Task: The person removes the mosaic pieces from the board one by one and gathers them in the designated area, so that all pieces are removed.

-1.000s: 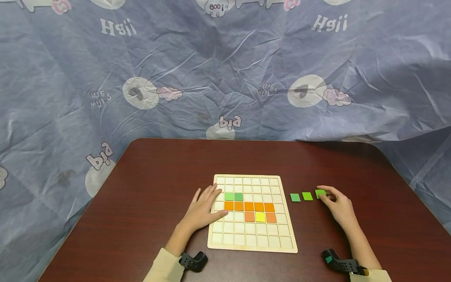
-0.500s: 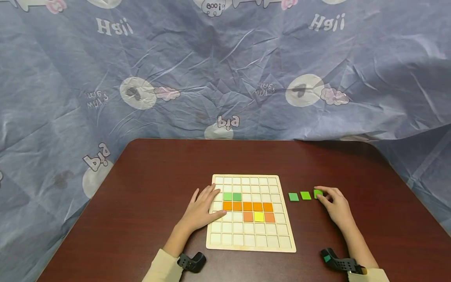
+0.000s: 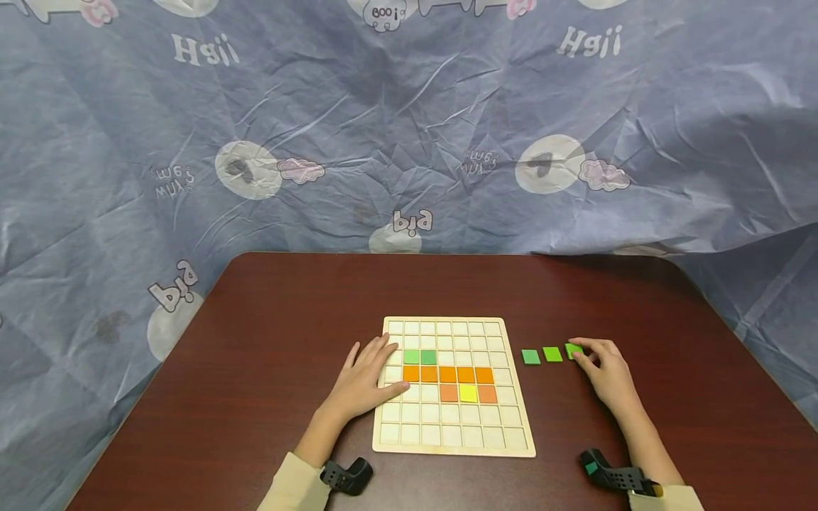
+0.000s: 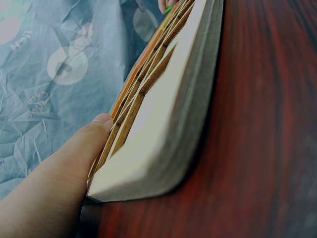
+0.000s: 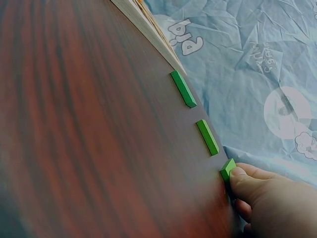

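- The person's right hand [image 3: 610, 372], to the right of the board [image 3: 450, 434], pinches a green tile [image 3: 573, 350] between thumb and finger; I cannot tell whether that tile touches the table [image 3: 307, 305].
- Two more tiles lie flat to its left, spaced apart: a yellowish-green tile [image 3: 552, 354] in the middle and a bluish-green tile [image 3: 530, 357] closest to the board.
- The left hand [image 3: 363, 380] is spread wide over the board's left edge, its thumb reaching in just beside the leftmost of the orange tiles [image 3: 448, 374].
- Those five orange tiles form a row across the board's middle.
- On the far side of that row, at its left end, sit two side-by-side green squares [image 3: 420, 357].
- On its near side, toward the right, a yellow tile [image 3: 469, 393] sits between two paler orange squares [image 3: 449, 392].
- Each wrist wears a black strap [image 3: 347, 475] beside a cream sleeve [image 3: 297, 486].
- A wrinkled blue cloth [image 3: 396, 128] hangs beyond the table's far edge.
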`<state>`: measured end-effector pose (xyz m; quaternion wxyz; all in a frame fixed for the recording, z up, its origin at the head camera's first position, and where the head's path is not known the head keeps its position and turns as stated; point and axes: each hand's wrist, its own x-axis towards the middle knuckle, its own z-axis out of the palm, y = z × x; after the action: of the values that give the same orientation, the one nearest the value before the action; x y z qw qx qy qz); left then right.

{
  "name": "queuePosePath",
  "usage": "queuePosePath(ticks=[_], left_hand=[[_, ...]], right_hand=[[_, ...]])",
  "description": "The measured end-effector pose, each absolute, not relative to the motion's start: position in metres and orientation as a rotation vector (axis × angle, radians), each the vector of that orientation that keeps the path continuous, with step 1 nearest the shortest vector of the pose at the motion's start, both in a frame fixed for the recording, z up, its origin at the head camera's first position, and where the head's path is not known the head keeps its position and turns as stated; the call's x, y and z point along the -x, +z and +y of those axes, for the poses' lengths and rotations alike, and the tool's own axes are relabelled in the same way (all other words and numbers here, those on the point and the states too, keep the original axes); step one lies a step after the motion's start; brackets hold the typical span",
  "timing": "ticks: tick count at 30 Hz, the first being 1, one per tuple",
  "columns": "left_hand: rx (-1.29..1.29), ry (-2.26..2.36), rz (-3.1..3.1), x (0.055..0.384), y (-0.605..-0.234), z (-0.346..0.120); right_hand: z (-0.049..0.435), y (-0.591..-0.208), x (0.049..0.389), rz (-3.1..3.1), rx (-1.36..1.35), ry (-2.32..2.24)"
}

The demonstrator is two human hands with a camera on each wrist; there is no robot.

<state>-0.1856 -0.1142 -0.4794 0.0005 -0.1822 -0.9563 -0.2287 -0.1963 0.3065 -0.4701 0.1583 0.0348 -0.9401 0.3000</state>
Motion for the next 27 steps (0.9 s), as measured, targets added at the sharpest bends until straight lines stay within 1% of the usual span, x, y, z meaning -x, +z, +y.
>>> queuePosePath(ticks=[17, 27], left_hand=[[0.571, -0.727, -2.997, 0.1847, -0.478, -0.1147], [0.565, -0.713, -3.01, 0.1854, -0.4787, -0.1154]], right_hand=[[0.3049, -0.4684, 0.1956, -2.715, -0.054, 0.888], [0.2962, -0.4642, 0.1937, -2.576, 0.007, 0.911]])
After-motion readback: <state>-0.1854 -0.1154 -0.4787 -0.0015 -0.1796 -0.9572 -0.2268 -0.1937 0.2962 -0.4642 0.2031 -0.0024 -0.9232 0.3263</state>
